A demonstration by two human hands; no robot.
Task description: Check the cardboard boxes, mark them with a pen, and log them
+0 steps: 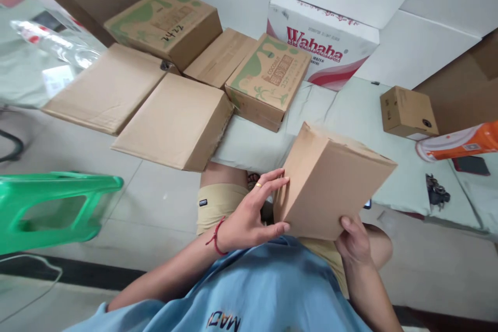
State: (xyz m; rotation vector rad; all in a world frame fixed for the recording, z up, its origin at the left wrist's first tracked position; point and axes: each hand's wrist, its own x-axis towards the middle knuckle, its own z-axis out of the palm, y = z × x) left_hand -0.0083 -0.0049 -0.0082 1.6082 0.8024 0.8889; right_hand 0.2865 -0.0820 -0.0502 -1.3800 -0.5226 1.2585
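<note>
Plainly, the unprinted cardboard box (338,187) could slip or twist: it is held tilted above the lap, and its support seems to rest mostly on one lower corner. There the right hand (356,241) has a closed grip, thumb flat on the broad face, fingers hidden behind. The left hand (257,212) is loosely spread, fingertips against the narrow side and thumb by the lower left corner; whether this grip carries any weight, I cannot tell. Pressing hard with those fingertips might dent the side, and a loosened right thumb could let the box fall to the lap or floor.

It looks plain brown and mostly crisp, with a smooth broad face, a paler narrow side and a slightly rough upper edge.

Beyond it, a careless swing could bump the coconut-printed box (268,80) on the pale green surface (252,140). The nearer plain box (171,114) juts over that surface's edge, so a knock might tip it. Keys (436,192) lie off to the right.
</note>
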